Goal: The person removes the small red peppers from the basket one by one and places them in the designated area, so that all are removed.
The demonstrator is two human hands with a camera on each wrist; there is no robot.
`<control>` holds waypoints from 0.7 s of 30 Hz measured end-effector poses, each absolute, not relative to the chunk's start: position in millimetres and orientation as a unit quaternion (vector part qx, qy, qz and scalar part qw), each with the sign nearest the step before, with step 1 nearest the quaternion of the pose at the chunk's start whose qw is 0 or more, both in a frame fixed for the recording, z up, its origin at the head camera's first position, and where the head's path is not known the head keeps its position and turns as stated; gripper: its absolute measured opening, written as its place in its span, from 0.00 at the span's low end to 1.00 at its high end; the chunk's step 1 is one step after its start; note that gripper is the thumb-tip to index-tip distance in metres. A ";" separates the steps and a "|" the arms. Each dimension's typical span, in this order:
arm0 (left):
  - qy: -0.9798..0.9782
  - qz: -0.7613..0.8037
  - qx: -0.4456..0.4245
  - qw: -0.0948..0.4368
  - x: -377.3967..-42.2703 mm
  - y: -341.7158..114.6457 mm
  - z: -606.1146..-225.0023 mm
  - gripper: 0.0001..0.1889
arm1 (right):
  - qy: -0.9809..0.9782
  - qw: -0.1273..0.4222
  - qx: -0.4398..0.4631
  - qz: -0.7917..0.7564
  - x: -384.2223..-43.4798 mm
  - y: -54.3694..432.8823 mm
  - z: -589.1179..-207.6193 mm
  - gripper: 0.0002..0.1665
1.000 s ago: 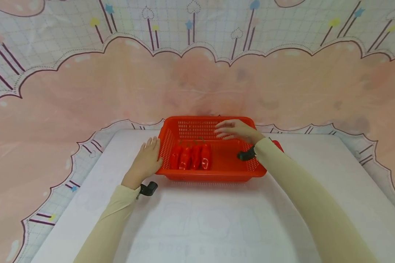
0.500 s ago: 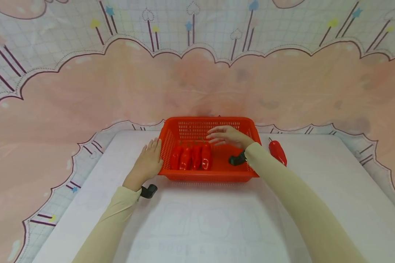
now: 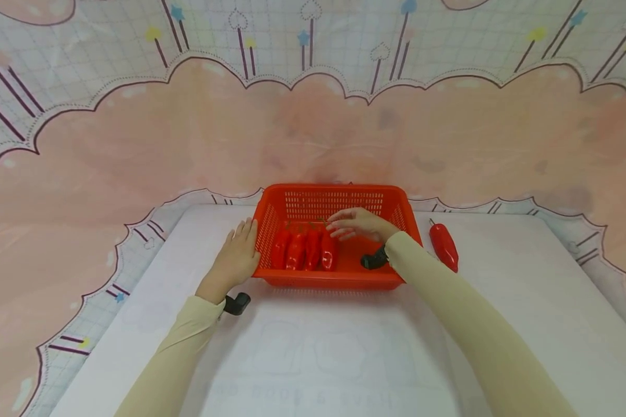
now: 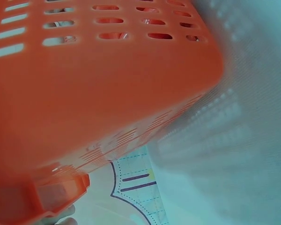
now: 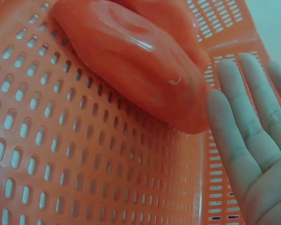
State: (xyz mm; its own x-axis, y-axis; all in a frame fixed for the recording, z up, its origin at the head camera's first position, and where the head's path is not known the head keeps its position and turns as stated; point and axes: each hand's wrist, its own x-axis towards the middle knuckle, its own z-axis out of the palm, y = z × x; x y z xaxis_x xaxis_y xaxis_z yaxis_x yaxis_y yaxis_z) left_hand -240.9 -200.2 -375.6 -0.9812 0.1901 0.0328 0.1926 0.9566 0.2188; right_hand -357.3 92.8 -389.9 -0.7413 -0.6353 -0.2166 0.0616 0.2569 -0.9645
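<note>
Several glossy red peppers (image 3: 295,252) with green stems lie side by side in the left half of a red slotted plastic basket (image 3: 339,278). My left hand (image 3: 235,253) lies along the basket's left rim, fingers straight. In the left wrist view the basket's outer wall (image 4: 84,93) covers most of that hand. Inside the basket, my right hand (image 3: 357,225) hovers at the stem end of the rightmost pepper, holding nothing. The right wrist view has its spread fingers (image 5: 232,89) right beside the end of that pepper (image 5: 136,61).
One more red pepper (image 3: 443,247) lies on the white table (image 3: 313,353), to the right of the basket. Behind the table hangs a pink and white patterned cloth (image 3: 313,133). Black wrist cameras hang under both wrists.
My right hand has moved left and lower within the basket, up to the rightmost pepper. The sleeve has uncovered the pepper on the table. My left hand stays at the rim.
</note>
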 end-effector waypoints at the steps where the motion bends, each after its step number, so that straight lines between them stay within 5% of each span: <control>1: -0.989 -0.111 -0.097 0.006 -241.0 -200.1 -375.6 0.36 | 0.735 0.302 -0.194 -0.575 -357.1 93.1 -390.0 0.24; 21: -0.989 -0.116 -0.095 0.007 -241.8 -199.1 -376.6 0.36 | 0.788 0.301 -0.116 -0.524 -358.8 95.6 -394.3 0.25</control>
